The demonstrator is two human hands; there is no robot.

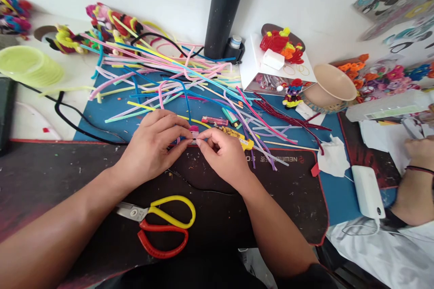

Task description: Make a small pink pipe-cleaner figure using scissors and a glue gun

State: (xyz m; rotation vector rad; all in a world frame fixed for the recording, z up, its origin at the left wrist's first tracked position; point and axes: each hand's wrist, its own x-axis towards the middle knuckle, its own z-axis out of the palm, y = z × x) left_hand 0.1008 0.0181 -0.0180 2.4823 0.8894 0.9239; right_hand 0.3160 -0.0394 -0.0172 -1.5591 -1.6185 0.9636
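Note:
My left hand (pixel 158 140) and my right hand (pixel 225 153) meet above the dark desk mat (pixel 210 216). Both are closed, thumbs and forefingers pinching at a tiny black piece (pixel 194 139) whose kind I cannot make out. Just behind the fingertips shows a small pink and magenta item (pixel 194 129), partly hidden by the fingers. Beyond the right hand lies a yellow tool (pixel 247 143), mostly covered. Scissors (pixel 162 223) with one yellow and one red handle rest on the mat, their blades partly under my left forearm.
Many coloured pipe cleaners (pixel 162 72) spread across the blue mat. A black thermos (pixel 224 13) stands at the wall, left of a white box (pixel 251 65). At right are a beige bowl (pixel 334 83), a white power bank (pixel 368 189) and another person's arm (pixel 413 189).

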